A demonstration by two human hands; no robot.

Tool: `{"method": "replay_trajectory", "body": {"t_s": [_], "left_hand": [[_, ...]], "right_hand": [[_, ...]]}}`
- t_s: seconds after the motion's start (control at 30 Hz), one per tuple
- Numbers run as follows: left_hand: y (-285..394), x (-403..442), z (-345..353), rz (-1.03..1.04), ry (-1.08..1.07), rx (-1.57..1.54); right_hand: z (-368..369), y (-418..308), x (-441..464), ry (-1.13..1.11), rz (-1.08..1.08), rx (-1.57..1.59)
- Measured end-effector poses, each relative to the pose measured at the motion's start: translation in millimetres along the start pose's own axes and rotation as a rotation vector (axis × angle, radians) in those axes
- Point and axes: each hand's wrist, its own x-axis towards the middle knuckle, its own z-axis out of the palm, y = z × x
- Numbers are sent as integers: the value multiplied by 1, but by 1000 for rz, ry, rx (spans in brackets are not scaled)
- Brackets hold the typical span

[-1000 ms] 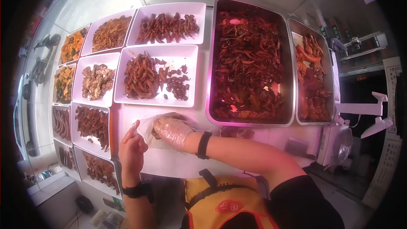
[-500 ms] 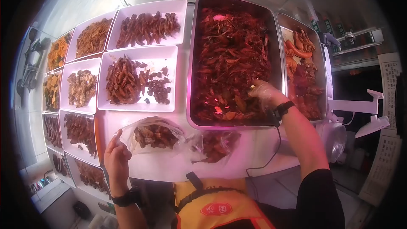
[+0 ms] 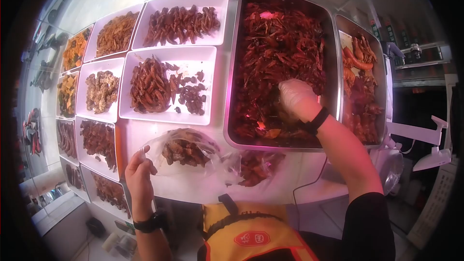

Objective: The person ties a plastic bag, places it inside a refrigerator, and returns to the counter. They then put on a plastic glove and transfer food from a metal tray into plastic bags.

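My left hand (image 3: 140,168) pinches the edge of a clear plastic bag (image 3: 209,151) lying on the white counter. Brown pieces of food (image 3: 185,152) fill part of this bag. My right hand (image 3: 297,97), in a clear glove, reaches down into the large metal tray (image 3: 232,92) of dark red-brown food (image 3: 275,53). Its fingertips are sunk in the food, so what they hold, if anything, is hidden. A second clear bag (image 3: 256,166) with reddish food lies to the right of the first, in front of the tray.
White trays (image 3: 210,87) of brown food stand in rows at the left and back. A narrower metal tray (image 3: 341,116) adjoins the large one on the right. Past it are a white device (image 3: 415,133) and a dark cable (image 3: 309,183) near the counter's front.
My right hand has left the first bag and moved right into the large metal tray, now deeper in the food. My left hand has stayed at the bag's edge.
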Motion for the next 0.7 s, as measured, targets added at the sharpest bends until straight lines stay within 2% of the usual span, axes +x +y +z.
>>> {"method": "replay_trajectory", "body": {"t_s": [0.03, 0.07, 0.1, 0.17, 0.23, 0.3, 0.37, 0.4, 0.43, 0.47, 0.5, 0.53, 0.57, 0.6, 0.63, 0.7], "left_hand": [[-5, 2, 1, 44, 51, 95], [-8, 4, 1, 90, 101, 191], [-11, 5, 3, 92, 100, 190], [-14, 2, 5, 196, 150, 273], [-20, -2, 3, 231, 177, 282], [-21, -13, 5, 256, 196, 290], [-17, -32, 15, 490, 454, 570], [-21, -40, 14, 603, 453, 560], [-21, -49, 18, 598, 456, 560], [-16, -61, 29, 558, 260, 579], [-14, -72, 40, 517, 68, 594], [-13, -78, 50, 352, -119, 606], [-11, -81, 61, 183, -303, 609], [-18, -83, 68, 158, -367, 629], [-31, -82, 77, 133, -443, 643], [-46, -85, 100, 307, -370, 721]], "right_hand": [[0, -6, -3, 95, -52, 57], [13, -17, 7, 327, -131, 99], [10, -32, 4, 500, -313, 94], [22, -48, 31, 638, -614, -48], [34, -59, 51, 455, -355, -314], [30, -54, 46, 406, -227, -326], [14, -43, 27, 241, -194, -381], [18, -37, 21, 241, -134, -315], [21, -28, 16, 246, -72, -249], [27, -20, 13, 339, -75, -109], [29, -8, 6, 311, -118, -24], [14, -24, -1, 249, -149, -81], [28, -2, -14, 588, -146, 224], [34, 12, -15, 512, -93, 236], [41, 21, -14, 453, -27, 430], [62, 35, -14, 405, -13, 935]]}}
